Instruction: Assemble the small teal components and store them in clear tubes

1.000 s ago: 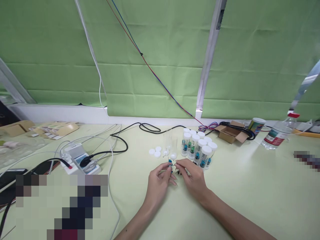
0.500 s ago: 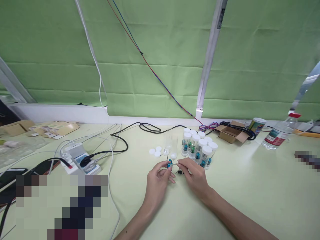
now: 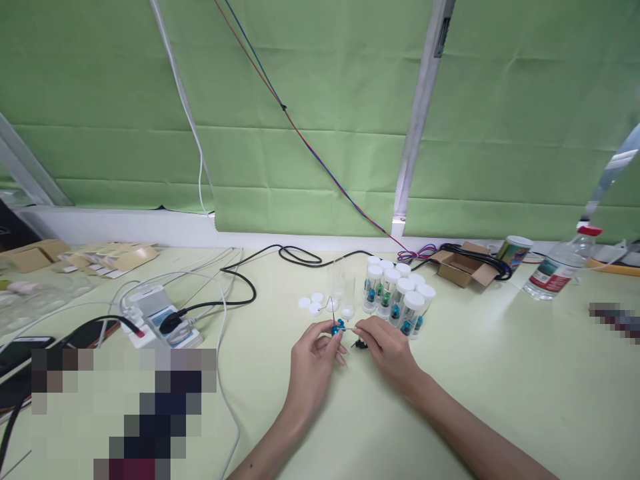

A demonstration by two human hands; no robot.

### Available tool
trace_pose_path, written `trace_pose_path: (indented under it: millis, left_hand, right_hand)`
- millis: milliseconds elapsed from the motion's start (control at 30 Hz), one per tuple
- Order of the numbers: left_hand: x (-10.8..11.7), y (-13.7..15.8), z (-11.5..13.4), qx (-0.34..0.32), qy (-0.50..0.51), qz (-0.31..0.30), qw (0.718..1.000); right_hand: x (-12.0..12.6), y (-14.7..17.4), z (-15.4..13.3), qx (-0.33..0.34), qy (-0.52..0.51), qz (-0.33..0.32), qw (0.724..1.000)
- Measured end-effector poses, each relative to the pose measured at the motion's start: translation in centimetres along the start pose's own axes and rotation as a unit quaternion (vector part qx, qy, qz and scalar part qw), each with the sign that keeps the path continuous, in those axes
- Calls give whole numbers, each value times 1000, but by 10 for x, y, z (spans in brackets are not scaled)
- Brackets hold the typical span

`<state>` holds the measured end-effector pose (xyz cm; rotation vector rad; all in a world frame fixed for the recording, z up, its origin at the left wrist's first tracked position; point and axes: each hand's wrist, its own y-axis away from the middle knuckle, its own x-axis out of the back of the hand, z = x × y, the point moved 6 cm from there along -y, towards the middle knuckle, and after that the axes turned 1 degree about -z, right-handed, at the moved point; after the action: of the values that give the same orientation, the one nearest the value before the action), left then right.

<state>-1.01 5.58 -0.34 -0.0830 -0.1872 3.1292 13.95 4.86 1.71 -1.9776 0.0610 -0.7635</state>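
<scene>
Between the thumb and fingers of my left hand (image 3: 316, 350) is a small shiny blue part (image 3: 339, 327) with a thin bent wire (image 3: 333, 308) rising from it. My right hand (image 3: 384, 345) pinches a thin pale rod (image 3: 351, 328), whose tip reaches the blue part; what the rod is I cannot make out. A small black object (image 3: 361, 345) lies under the right fingers, partly hidden. Just beyond the hands stand open clear tubes (image 3: 347, 290) and several white round caps (image 3: 315, 308) lie flat.
Right of the tubes stand several capped clear tubes (image 3: 411, 308) with blue or green parts inside. Farther right are an open cardboard box (image 3: 463, 270), a can (image 3: 514, 252) and a water bottle (image 3: 560, 267). A power strip (image 3: 167, 320) and cables lie at left.
My left hand has shifted slightly left with the blue part, which appears slightly turned. The right hand stays nearly in place, with the rod still at the part.
</scene>
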Motion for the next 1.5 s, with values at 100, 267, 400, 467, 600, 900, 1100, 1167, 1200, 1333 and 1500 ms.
trace_pose_path:
  millis: [100, 267, 400, 467, 600, 900, 1100, 1167, 1200, 1333, 1500]
  left_hand:
    - [0, 1, 2, -5, -2, 2, 1000]
    - [1, 0, 4, -19, -9, -1, 1000]
    - [1, -1, 3, -30, -9, -9, 999]
    - [0, 0, 2, -24, -8, -12, 1000]
    - [-1, 1, 0, -3, -9, -23, 1000]
    - [-4, 1, 1, -5, -14, -35, 999]
    - [-3, 1, -1, -5, -26, -34, 999]
    - [-3, 0, -1, -6, -33, -35, 999]
    - [-3, 0, -2, -6, -34, -36, 999]
    - [-3, 0, -2, -4, -31, -37, 999]
    - [-4, -1, -1, -1, -28, -31, 999]
  right_hand:
    - [-1, 0, 2, -6, 18, -12, 1000]
    - [-1, 0, 2, -7, 32, -18, 999]
    - [-3, 1, 2, -14, 32, -33, 999]
    - [-5, 2, 4, -29, 32, -43, 998]
    - [-7, 5, 9, -75, 12, -58, 995]
    - [-8, 6, 10, -106, -40, -29, 993]
    - [-7, 6, 10, -127, -61, -16, 990]
    - [-7, 6, 9, -136, -67, -15, 988]
    - [-7, 6, 9, -140, -71, -15, 988]
    - [-6, 6, 10, -155, -90, -13, 984]
    - [-6, 6, 11, -189, -107, -14, 976]
